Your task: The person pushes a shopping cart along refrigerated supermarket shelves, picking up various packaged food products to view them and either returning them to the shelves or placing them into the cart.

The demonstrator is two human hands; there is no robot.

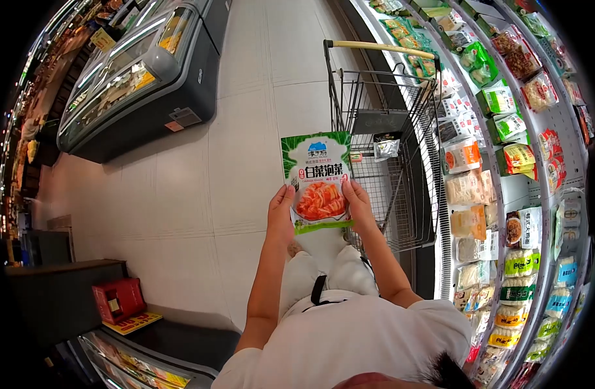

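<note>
A flat green and white food packet [318, 170], printed with a picture of red-orange kimchi, is held upright in front of my body. My left hand [282, 209] grips its left edge near the bottom, thumb on the front. On the opposite edge, my right hand [357, 200] pinches the packet in the same way. The fingers behind the packet are hidden. Just beyond my right hand stands a wire shopping cart [408, 188] with a yellowish handle. Inside the cart lies a small black and silver packet [386, 148].
Refrigerated shelves [498, 194] full of packaged food run along the right. A chest freezer [148, 84] stands at the upper left, and another freezer [142, 363] is at the lower left, near a red box [118, 300]. Pale floor tiles [245, 129] lie between them.
</note>
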